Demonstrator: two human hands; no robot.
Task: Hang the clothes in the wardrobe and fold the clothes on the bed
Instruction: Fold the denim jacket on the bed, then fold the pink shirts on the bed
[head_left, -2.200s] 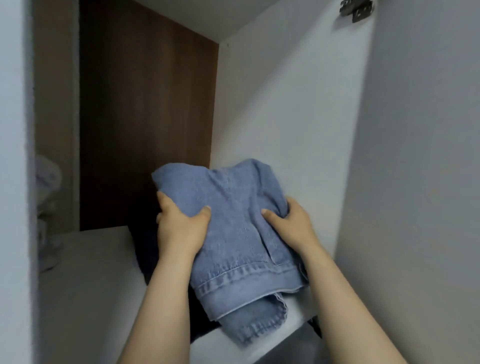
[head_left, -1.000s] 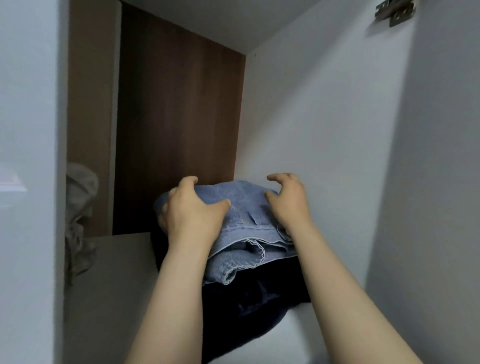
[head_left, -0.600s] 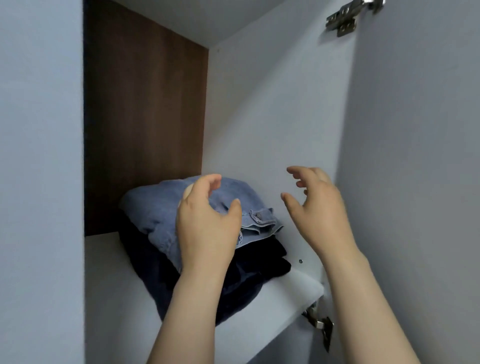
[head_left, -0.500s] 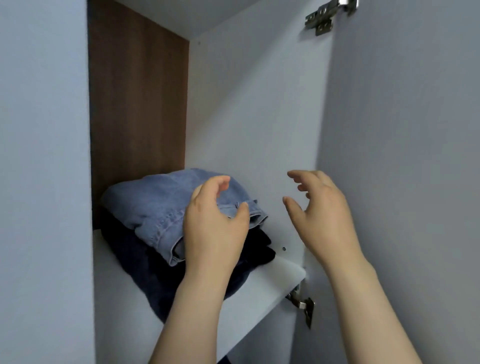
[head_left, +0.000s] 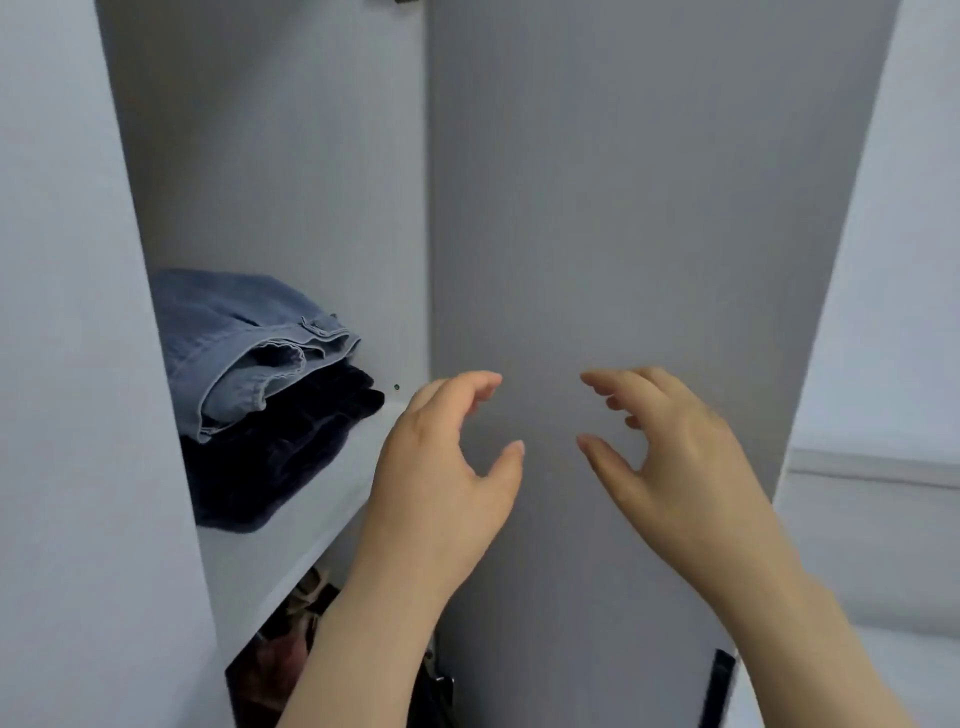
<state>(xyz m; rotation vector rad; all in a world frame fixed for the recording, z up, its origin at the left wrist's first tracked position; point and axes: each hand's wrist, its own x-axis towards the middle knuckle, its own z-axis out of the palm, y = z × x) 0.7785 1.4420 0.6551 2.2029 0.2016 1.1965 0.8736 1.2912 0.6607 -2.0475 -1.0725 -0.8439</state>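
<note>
— Where is the folded light-blue denim garment (head_left: 244, 332) found?
— It is laid on top of a folded dark navy garment (head_left: 275, 452), on the white wardrobe shelf (head_left: 291, 530), toward the shelf's left side.
— And the hands?
— Nothing is held. The left hand (head_left: 441, 483) and the right hand (head_left: 670, 457) are raised in front of the grey wardrobe door (head_left: 623, 208), apart from the stack, fingers loosely curled. Below the shelf, blurred reddish fabric (head_left: 296, 639) is glimpsed, possibly hanging clothes.

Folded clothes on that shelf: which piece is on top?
The light blue jeans; they lie on the dark navy garment, which rests directly on the white shelf.
</note>
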